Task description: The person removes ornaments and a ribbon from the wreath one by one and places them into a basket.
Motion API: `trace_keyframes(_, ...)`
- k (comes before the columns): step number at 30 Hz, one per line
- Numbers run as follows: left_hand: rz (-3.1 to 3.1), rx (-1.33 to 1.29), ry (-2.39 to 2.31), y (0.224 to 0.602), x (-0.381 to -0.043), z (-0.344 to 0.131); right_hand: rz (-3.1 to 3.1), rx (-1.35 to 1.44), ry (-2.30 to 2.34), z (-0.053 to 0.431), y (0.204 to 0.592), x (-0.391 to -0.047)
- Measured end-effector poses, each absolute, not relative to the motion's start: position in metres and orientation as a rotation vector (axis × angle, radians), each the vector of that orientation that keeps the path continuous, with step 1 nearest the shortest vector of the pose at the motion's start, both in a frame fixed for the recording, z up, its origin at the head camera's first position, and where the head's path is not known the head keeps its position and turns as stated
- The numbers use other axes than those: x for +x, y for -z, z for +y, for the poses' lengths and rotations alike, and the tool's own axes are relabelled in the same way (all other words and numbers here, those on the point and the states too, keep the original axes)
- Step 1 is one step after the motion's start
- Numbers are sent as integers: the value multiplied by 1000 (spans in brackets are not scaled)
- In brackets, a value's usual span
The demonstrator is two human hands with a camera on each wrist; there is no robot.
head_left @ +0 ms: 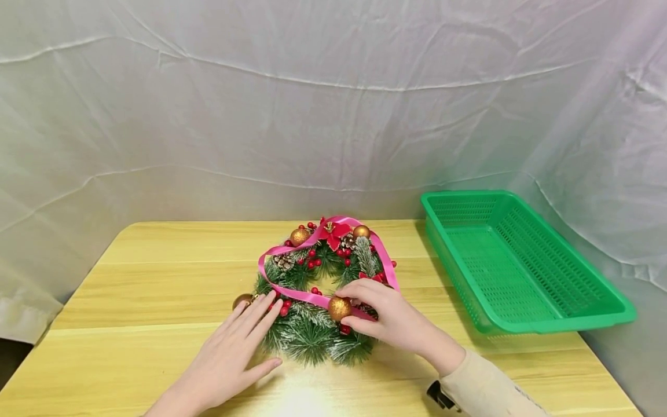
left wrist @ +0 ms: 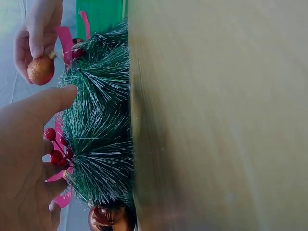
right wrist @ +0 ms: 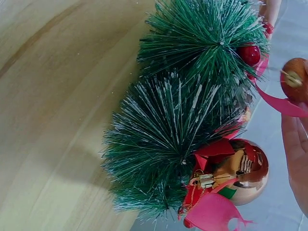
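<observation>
Tbl. (head_left: pixel 130 347): wood-grain; wht. sheet (head_left: pixel 292 133) hung far
Basket (head_left: pixel 521 272): 1, rt.
Wreath (head_left: pixel 307 340): 1
L-hand (head_left: pixel 231 353): lay released
R-hand (head_left: pixel 385 310): pinched 1 gold ball (head_left: pixel 339 308)

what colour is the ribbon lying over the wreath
The ribbon is bright pink; it shows best in the head view.

Left hand (left wrist: pixel 21 159) at frosted wreath (left wrist: pixel 98 122), beside red berries (left wrist: pixel 56 157); right hand (left wrist: pixel 42 26) pinching gold bauble (left wrist: pixel 41 71)

No legible text or numbers
</observation>
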State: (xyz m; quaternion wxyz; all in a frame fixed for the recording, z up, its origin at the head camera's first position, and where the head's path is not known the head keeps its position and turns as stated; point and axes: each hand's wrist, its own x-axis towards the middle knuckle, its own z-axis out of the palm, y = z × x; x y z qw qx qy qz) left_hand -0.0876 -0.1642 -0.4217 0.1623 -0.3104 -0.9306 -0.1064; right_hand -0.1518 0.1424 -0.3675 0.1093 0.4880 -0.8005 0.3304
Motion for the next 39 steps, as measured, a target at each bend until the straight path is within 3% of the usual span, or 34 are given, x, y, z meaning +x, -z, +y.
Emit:
trace_keyframes(16, -2658, -885, 298, 420, -87, -165, -2560, 1387, -772, 138, 372, -152)
trace_keyframes(39, -2673, -879, 306, 420, -89, -165, -2424, 1349, -1001, 149, 359, -151)
